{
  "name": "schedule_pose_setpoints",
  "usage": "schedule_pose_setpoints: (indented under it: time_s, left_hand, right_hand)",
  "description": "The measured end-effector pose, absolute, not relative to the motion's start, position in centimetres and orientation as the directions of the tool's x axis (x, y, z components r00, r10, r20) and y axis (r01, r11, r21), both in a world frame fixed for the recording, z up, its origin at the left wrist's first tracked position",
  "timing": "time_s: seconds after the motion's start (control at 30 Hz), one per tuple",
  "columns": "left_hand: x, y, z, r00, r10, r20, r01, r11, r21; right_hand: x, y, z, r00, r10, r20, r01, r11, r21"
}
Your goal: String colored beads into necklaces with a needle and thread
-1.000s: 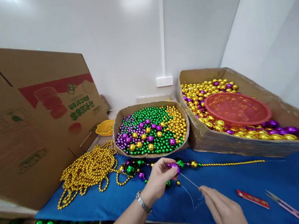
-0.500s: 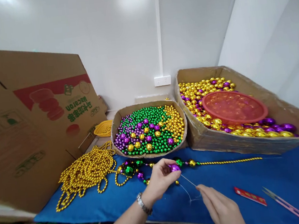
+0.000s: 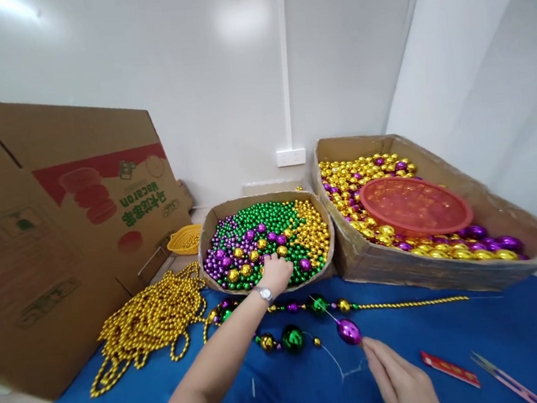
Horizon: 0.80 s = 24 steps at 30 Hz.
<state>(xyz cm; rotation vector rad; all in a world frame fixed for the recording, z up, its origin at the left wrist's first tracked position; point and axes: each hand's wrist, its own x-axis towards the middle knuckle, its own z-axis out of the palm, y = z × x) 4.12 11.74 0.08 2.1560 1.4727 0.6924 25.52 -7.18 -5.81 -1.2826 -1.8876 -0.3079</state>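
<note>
My right hand (image 3: 401,377) pinches the end of a thin needle (image 3: 327,310), and a shiny purple ball bead (image 3: 349,331) sits on the needle just past the fingertips. My left hand (image 3: 277,273) reaches into an open box (image 3: 210,284) of small green, purple and gold beads, its fingers bent down and closed among them; what they grip is hidden. On the blue cloth between the hands lies a bead strand with a large green ball (image 3: 292,339) and a small gold bead (image 3: 317,341). Fine thread (image 3: 338,363) curls from it toward my right hand.
A finished-looking strand with a twisted gold end (image 3: 413,303) lies behind. Gold bead chains (image 3: 151,321) are heaped at left, near a yellow basket (image 3: 178,241). At right are a big carton (image 3: 393,274) holding a red bowl (image 3: 414,204), a red packet (image 3: 450,368) and pink-handled tweezers (image 3: 506,378).
My left hand has let go of the purple ball and moved up into the bead box. The ball now sits on the needle close to my right fingers.
</note>
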Motion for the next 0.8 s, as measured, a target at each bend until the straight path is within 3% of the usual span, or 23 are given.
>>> schedule_pose_setpoints:
  time_s: [0.2,0.3,0.37,0.43,0.6,0.8]
  left_hand:
    - [4.1,8.8,0.5,0.300,0.942,0.151,0.517,-0.293,0.804]
    - [3.8,5.7,0.2,0.289,0.954,0.079,0.053,-0.099,0.994]
    - [3.7,3.9,0.0,0.299,0.954,-0.012,-0.352,0.122,0.928]
    - [3.7,2.7,-0.2,0.317,0.945,-0.079,-0.538,0.248,0.806]
    - [3.7,1.8,0.1,0.345,0.932,-0.110,-0.576,0.303,0.759]
    - [3.8,1.5,0.4,0.330,0.942,-0.060,-0.501,0.229,0.834]
  right_hand:
    - [25.4,-7.5,-5.6,-0.113,0.686,0.719,0.847,0.445,-0.291]
    - [25.0,-7.6,-5.1,-0.099,0.686,0.721,0.831,0.456,-0.320]
    - [24.6,-7.5,-4.8,-0.107,0.681,0.725,0.822,0.470,-0.320]
    - [24.2,-7.5,-4.5,-0.118,0.671,0.732,0.817,0.485,-0.313]
    - [24.2,-7.5,-4.2,-0.129,0.680,0.721,0.818,0.484,-0.310]
    - [24.8,-7.4,-5.1,-0.179,0.641,0.747,0.865,0.464,-0.191]
